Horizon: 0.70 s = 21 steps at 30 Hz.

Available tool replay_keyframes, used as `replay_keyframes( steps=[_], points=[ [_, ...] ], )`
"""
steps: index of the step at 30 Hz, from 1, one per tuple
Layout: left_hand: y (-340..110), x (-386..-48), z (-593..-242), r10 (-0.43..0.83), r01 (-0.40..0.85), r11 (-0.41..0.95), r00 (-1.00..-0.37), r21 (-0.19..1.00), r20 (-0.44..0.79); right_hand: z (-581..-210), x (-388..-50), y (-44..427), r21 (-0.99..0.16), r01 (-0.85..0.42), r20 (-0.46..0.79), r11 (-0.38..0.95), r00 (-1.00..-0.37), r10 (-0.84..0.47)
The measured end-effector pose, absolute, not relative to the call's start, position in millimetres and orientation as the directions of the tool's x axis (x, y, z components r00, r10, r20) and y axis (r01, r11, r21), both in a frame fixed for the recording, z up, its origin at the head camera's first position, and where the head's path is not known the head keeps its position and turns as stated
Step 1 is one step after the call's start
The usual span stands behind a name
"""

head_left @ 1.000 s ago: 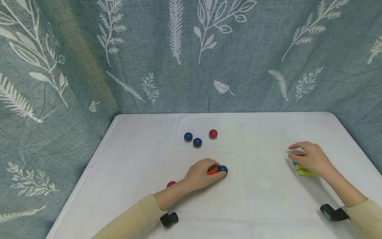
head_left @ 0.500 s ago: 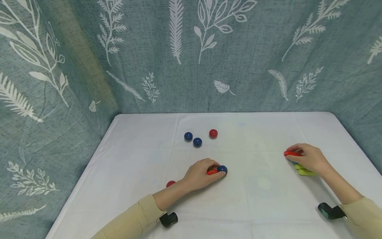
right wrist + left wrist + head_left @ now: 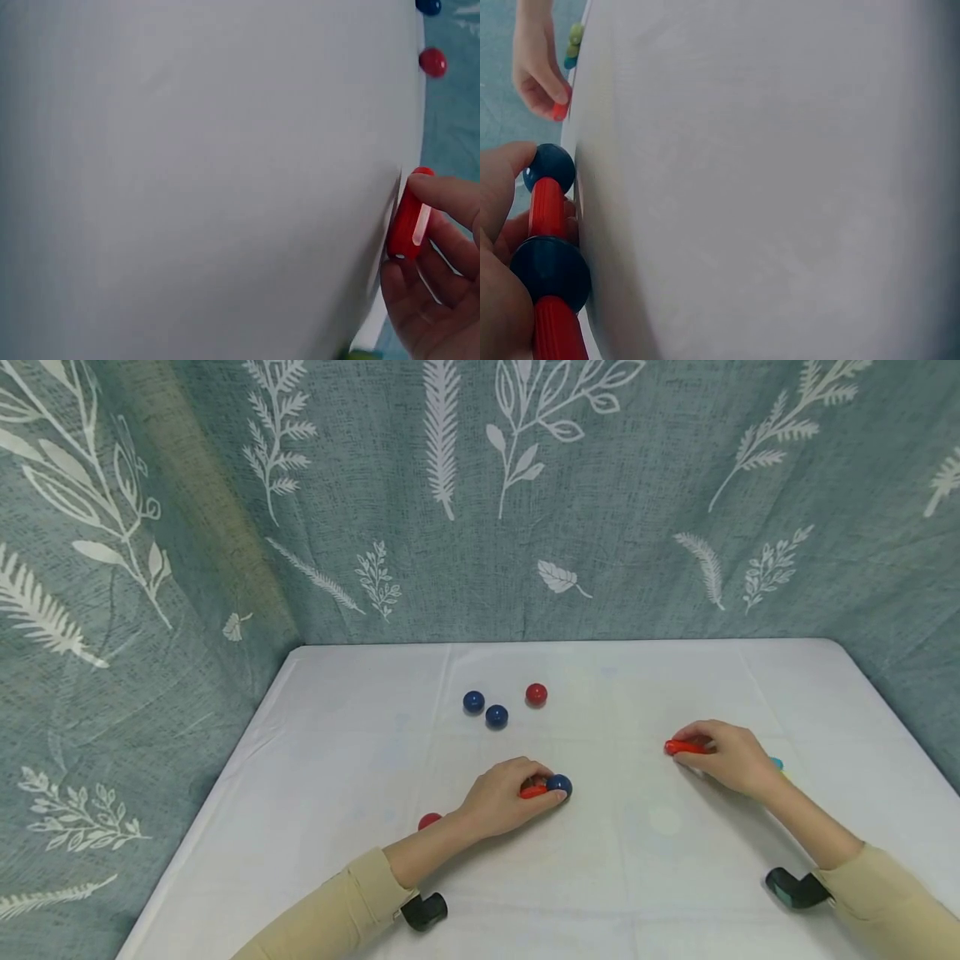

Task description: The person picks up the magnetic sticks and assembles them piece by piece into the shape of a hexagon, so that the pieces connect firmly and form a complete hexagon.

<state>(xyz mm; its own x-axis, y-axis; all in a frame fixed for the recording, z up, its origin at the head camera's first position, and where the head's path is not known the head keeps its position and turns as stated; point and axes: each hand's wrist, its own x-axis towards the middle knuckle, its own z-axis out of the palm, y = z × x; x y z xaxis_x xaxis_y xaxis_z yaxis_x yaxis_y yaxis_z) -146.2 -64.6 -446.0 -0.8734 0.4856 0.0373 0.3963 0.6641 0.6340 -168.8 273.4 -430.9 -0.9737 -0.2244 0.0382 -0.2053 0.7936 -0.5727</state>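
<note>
My left hand (image 3: 504, 797) holds a joined piece of red building rods (image 3: 548, 208) and blue balls (image 3: 550, 271). In the left wrist view, ball and rod alternate in one line, with a blue ball (image 3: 558, 786) at the front end by the thumb. A red ball (image 3: 430, 820) shows beside the left forearm; whether it belongs to the piece is hidden. Over the right half of the table, my right hand (image 3: 731, 758) pinches a single red building rod (image 3: 410, 217) between thumb and fingers. The rod's free end (image 3: 675, 747) points left, toward the left hand.
Two blue balls (image 3: 497, 717) and a red ball (image 3: 536, 695) lie toward the back of the white-covered table (image 3: 360, 718). Blue and yellow-green rods (image 3: 574, 37) lie behind the right wrist, mostly hidden in the head view. A patterned curtain (image 3: 480, 568) stands behind the table.
The right hand has picked up the red rod from the pile of rods at the right and carried it leftward. The left hand and its joined piece have stayed almost still.
</note>
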Motion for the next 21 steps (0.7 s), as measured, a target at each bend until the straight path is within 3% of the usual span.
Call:
replay_keyframes(
  steps=[12,21],
  points=[
    [-65.1,-145.9,-445.2,0.482,0.387,0.667,-0.876,0.637,0.026,-432.5,-158.7,208.8,-0.660,-0.338,0.040,0.671,-0.908,-0.418],
    [-64.7,-146.4,-445.3,0.482,0.382,0.664,-0.876,0.643,0.022,-436.5,-155.5,185.9,-0.697,-0.401,0.061,0.595,-0.859,-0.508]
  ],
)
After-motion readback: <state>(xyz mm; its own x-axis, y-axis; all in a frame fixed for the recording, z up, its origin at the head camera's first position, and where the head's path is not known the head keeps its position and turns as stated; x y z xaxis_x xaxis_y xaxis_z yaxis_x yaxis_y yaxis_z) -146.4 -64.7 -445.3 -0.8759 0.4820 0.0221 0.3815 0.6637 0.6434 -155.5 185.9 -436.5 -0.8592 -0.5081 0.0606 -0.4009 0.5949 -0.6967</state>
